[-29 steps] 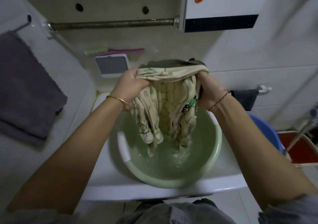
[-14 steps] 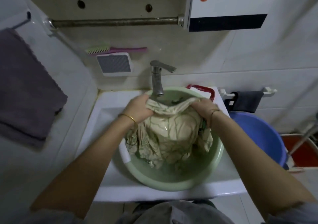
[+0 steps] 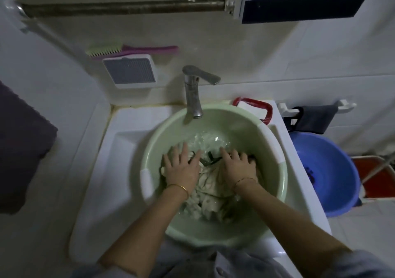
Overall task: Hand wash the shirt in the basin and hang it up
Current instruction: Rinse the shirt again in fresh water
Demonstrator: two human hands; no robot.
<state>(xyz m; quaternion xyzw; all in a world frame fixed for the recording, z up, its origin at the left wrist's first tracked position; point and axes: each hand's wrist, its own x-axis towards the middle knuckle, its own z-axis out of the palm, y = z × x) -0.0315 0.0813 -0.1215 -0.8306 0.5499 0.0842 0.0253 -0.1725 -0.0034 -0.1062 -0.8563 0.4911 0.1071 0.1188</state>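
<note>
I see the shirt (image 3: pixel 206 201) bunched in the basin (image 3: pixel 275 194), soaking. Left hand (image 3: pixel 183 166) and right hand (image 3: pixel 238 167) press it flat, fingers spread, gripping nothing. Washing underway; I judge wringing and hanging remain.

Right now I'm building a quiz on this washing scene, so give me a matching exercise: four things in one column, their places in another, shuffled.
Things:
1. shirt
2. faucet
3. brush
4. blue tub

Places:
A. on the wall, above the grey vent
B. on the floor, right of the sink
C. in the green basin, under the left hand and right hand
D. behind the basin, spout over its rim

Pairs: 1-C, 2-D, 3-A, 4-B
</note>
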